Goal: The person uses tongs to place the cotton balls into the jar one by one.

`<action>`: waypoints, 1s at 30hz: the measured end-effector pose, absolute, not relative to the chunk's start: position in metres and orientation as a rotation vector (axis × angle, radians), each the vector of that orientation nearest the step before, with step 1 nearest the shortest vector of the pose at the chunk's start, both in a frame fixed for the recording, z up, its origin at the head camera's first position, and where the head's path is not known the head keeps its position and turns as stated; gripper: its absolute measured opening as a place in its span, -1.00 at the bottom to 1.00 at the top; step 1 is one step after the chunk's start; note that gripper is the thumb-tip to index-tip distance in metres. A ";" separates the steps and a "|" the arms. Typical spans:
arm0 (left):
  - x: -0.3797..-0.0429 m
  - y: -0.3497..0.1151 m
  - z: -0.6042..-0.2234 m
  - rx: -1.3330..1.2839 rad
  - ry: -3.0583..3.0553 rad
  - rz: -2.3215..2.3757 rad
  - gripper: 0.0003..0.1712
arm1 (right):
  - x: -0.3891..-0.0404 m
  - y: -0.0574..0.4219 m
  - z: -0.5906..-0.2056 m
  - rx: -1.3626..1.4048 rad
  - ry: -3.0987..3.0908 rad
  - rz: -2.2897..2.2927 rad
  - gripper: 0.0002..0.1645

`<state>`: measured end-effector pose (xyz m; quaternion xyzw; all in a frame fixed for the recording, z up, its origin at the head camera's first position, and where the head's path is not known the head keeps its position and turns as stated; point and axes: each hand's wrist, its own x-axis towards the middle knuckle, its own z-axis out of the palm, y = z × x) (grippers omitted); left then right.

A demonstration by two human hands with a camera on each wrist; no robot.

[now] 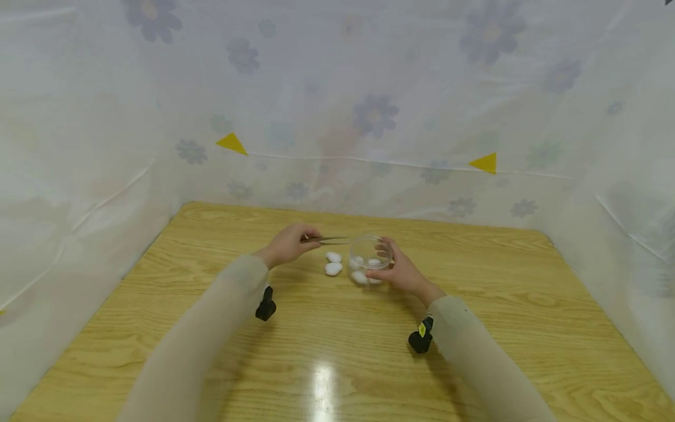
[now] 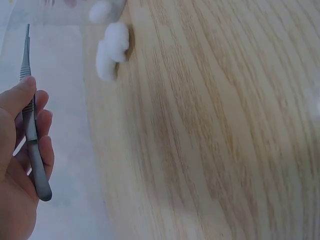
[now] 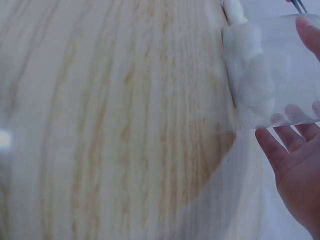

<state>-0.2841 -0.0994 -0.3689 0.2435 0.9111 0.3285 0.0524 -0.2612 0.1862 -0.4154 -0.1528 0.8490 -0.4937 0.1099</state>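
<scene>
My left hand (image 1: pixel 289 243) pinches metal tweezers (image 2: pixel 31 132) between thumb and fingers. Their tips point right, near the rim of a clear round container (image 1: pixel 364 237) in the head view, with nothing visible between them. My right hand (image 1: pixel 403 271) grips that container from its right side, thumb on the near wall and fingers around the far one. Inside the container lie several white cotton balls (image 3: pixel 259 82), blurred through its wall. Two more cotton balls (image 1: pixel 333 269) rest on the table just left of it, beneath the tweezers.
The wood-patterned table (image 1: pixel 295 351) reaches to a white flowered curtain (image 1: pixel 316 117) at the back and sides. Two yellow triangles (image 1: pixel 482 163) mark the back curtain. A black camera (image 1: pixel 266 304) is strapped at each wrist, over pale sleeves.
</scene>
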 end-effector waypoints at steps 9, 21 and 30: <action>-0.279 -0.114 -0.378 0.701 2.740 1.018 -0.75 | -0.254 0.183 -0.406 -0.458 2.474 -1.460 0.12; -0.274 -0.125 -0.392 0.680 2.710 1.006 -0.78 | -0.244 0.178 -0.391 -0.440 2.468 -1.443 0.08; -0.275 -0.127 -0.406 0.689 2.713 0.939 -0.79 | -0.244 0.178 -0.391 -0.438 2.471 -1.444 0.08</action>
